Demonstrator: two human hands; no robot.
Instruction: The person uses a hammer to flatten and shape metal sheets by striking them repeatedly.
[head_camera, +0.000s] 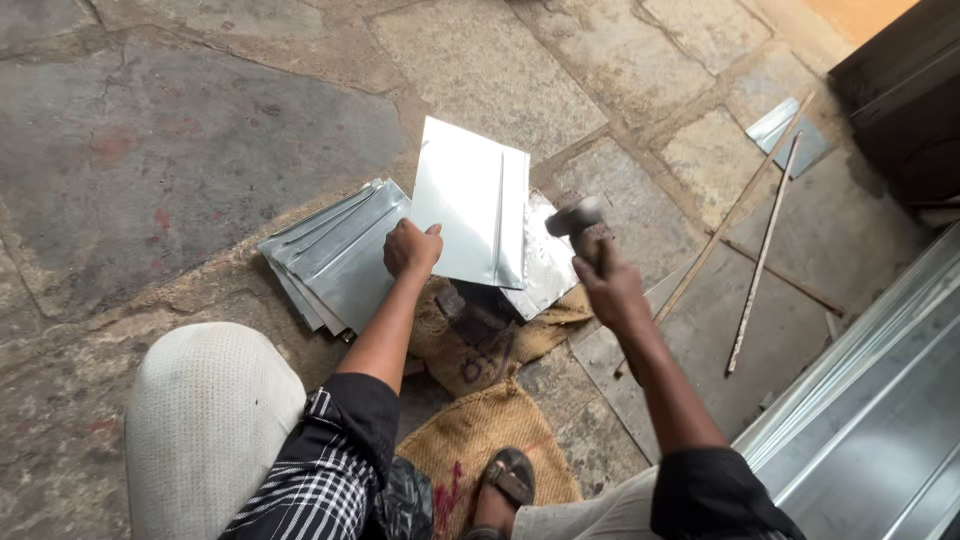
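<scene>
Around the sheet (468, 205), the stone floor (200, 130) above and to its left lies open, plenty of passage there. Left of the sheet, a stack (340, 255) of folded metal crowds in, touching it. Right of it, the hammer (578, 222) hangs close. Farther right, rods (762, 255) cross the floor. Below, sacking (480, 345) and a sandalled foot (505, 485) fill the gap.

Left hand (411, 248) grips the edge of a folded metal sheet (468, 200); right hand (610, 288) holds a hammer (577, 219) raised just beside it. Stacked sheets (335, 255) lie on the stone floor (180, 130).
</scene>
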